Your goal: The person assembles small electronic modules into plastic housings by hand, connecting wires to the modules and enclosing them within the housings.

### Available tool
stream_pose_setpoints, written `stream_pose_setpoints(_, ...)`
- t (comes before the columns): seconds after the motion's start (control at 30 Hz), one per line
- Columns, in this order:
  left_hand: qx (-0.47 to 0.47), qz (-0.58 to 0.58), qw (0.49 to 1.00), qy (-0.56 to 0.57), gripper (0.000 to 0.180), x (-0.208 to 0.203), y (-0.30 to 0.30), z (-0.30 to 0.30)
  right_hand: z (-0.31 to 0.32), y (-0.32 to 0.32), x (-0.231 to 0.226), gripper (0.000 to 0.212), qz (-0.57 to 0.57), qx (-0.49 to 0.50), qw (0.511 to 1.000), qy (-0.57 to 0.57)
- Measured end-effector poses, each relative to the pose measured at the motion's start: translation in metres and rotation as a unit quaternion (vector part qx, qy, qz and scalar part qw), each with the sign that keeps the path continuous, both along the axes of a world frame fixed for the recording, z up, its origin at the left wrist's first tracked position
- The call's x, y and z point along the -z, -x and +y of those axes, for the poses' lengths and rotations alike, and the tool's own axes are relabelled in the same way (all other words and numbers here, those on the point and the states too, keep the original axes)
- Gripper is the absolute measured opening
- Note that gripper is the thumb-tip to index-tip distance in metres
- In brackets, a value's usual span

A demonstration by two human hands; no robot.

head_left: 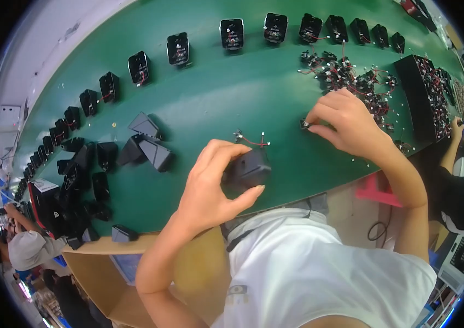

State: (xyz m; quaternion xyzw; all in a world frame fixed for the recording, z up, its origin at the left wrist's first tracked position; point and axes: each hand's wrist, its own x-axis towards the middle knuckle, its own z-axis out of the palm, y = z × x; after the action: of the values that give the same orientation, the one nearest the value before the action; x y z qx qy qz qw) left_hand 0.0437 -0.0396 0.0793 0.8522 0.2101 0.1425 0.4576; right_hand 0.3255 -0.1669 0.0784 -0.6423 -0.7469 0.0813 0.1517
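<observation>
My left hand (210, 183) is wrapped round a dark grey plastic housing (249, 168) with a rounded, boxy shape, held over the near edge of the green table. Just beyond it shows a small part with red and black wires and a white plug (254, 140); whether it joins the housing I cannot tell. To the right, my right hand (346, 120) pinches a small black component (304, 124) between thumb and fingertips, low over the tabletop. Beside that hand spreads a loose heap of small black wired components (346, 74).
A curved row of black housings (177, 49) lines the table's far side. More grey housings (152, 145) lie at the left, near a black and red box (47, 205). A black box of wired parts (415, 93) stands right. Other people (29, 249) work at both sides.
</observation>
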Motion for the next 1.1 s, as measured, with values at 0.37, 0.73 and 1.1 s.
stream_pose_setpoints(0.37,-0.049,-0.14,0.975,0.166,0.061,0.003,0.011,-0.003,0.001,0.104,-0.006,0.016,0.407,0.119,0.903,-0.062)
stream_pose_setpoints(0.73,-0.105,-0.15,0.949,0.255,0.051,0.019,0.012,-0.014,0.01,0.134,0.031,0.012,0.443,0.064,0.894,-0.037)
stream_pose_setpoints(1.1,-0.113,-0.14,0.916,0.358,0.053,0.009,0.015,-0.004,0.031,0.129,0.031,0.011,0.469,0.05,0.88,-0.057)
